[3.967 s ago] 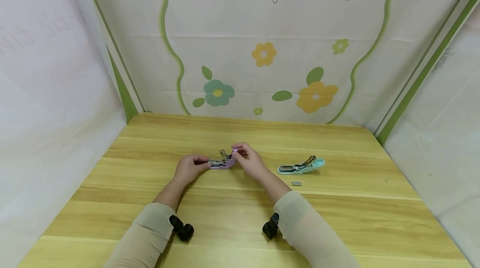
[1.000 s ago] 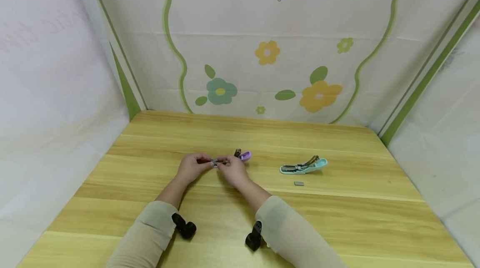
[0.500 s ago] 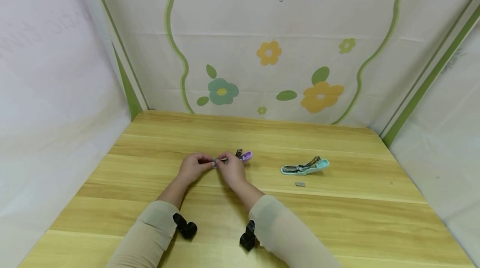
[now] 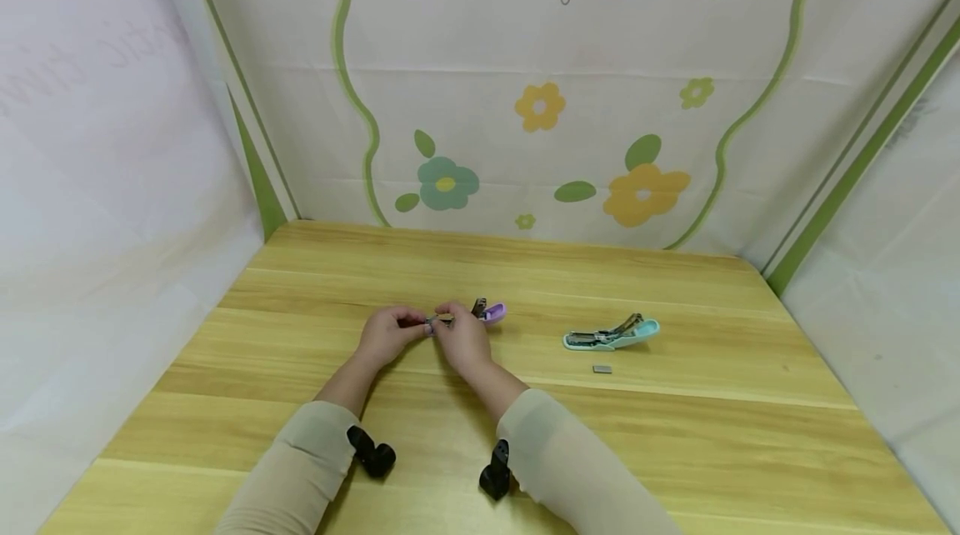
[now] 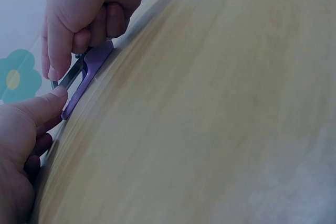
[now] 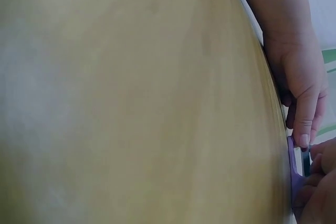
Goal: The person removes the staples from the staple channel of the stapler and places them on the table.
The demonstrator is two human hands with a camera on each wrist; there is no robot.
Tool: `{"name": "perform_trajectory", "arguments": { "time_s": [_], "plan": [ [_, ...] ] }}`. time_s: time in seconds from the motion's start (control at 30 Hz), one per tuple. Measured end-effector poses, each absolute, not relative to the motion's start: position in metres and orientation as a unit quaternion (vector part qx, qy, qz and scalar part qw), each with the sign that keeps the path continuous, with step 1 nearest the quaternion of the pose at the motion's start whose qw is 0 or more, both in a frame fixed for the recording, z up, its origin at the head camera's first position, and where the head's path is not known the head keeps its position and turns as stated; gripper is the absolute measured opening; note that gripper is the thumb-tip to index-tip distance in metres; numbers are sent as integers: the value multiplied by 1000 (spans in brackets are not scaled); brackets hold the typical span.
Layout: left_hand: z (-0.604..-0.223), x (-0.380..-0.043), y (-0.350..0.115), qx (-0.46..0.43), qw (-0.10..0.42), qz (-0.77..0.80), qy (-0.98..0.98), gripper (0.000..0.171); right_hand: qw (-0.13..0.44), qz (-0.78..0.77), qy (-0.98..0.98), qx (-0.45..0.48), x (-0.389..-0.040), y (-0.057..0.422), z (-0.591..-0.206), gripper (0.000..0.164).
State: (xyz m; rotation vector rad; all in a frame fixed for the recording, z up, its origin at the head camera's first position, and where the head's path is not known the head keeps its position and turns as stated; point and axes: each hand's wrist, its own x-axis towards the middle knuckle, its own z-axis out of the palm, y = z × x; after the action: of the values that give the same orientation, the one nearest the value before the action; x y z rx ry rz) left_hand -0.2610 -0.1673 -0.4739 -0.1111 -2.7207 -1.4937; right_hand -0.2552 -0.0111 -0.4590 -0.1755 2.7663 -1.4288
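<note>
A purple stapler (image 4: 493,313) lies on the table with its handle swung back to the right. My left hand (image 4: 386,339) pinches its front end between thumb and fingers. From the other side my right hand (image 4: 465,345) pinches at the metal magazine, hiding the middle of the stapler. In the left wrist view, the magazine (image 5: 72,74) is raised at an angle above the purple base (image 5: 86,85). The left thumb touches the magazine's tip, and the right fingertips meet it just above. Whether a staple strip is between the fingers I cannot tell.
A mint-green stapler (image 4: 611,337), also opened out, lies to the right on the wooden table (image 4: 675,435). A small grey strip of staples (image 4: 602,369) lies just in front of it. Patterned cloth (image 4: 480,143) closes off the back and both sides.
Four seconds ago my right hand held the purple handle end; it has since let go and moved left to the magazine. The left hand stays at the front end. Over the last half second little differs.
</note>
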Motion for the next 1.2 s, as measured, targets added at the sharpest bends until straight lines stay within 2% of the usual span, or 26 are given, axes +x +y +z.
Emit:
{"name": "perform_trajectory", "arguments": {
  "time_s": [0.3,0.73,0.9,1.2],
  "plan": [
    [-475,-261,-168,-34,13,-475,-879,18,18,-477,877,-62,-253,-5,-452,25],
    [-475,-260,-167,-33,14,-472,-881,20,44,-524,844,-105,-231,31,-448,25],
    [-476,-260,-167,-27,13,-467,-884,22,57,-506,854,-106,-222,48,-456,22],
    [-474,-260,-167,-26,12,-465,-885,23,49,-462,878,-112,-212,61,-459,17]
  ]
}}
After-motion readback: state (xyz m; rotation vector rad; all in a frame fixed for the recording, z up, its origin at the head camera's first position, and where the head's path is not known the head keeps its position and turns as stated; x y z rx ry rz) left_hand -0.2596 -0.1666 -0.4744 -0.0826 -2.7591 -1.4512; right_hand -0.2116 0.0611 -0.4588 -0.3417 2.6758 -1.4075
